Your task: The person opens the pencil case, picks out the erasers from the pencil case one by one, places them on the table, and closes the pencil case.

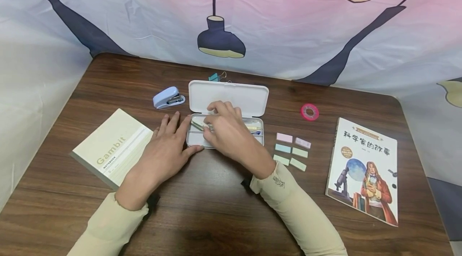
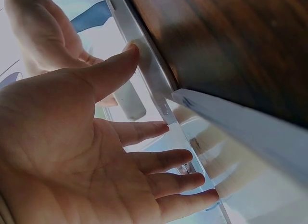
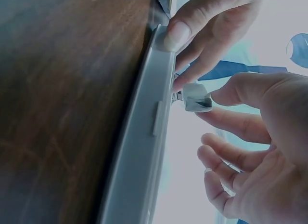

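Observation:
A white pencil case (image 1: pixel 249 97) lies with its lid up at the middle of the table. Inside it are a yellow pen (image 1: pixel 253 128) and a blue one (image 1: pixel 256 132). Over the case, my right hand (image 1: pixel 229 132) pinches a small whitish block (image 3: pixel 196 97) between thumb and index finger; its exact kind is unclear. My left hand (image 1: pixel 167 152) rests at the case's left end, fingers extended, with the thumb on the front rim (image 3: pixel 156 79). Part of the tray is hidden behind my right hand.
Left of the case are a blue stapler (image 1: pixel 167 97) and a cream notebook (image 1: pixel 115 144). Behind the lid sits a teal binder clip (image 1: pixel 213 77). To the right are sticky-note pads (image 1: pixel 283 148), a pink tape roll (image 1: pixel 309 106) and an illustrated book (image 1: pixel 362 172).

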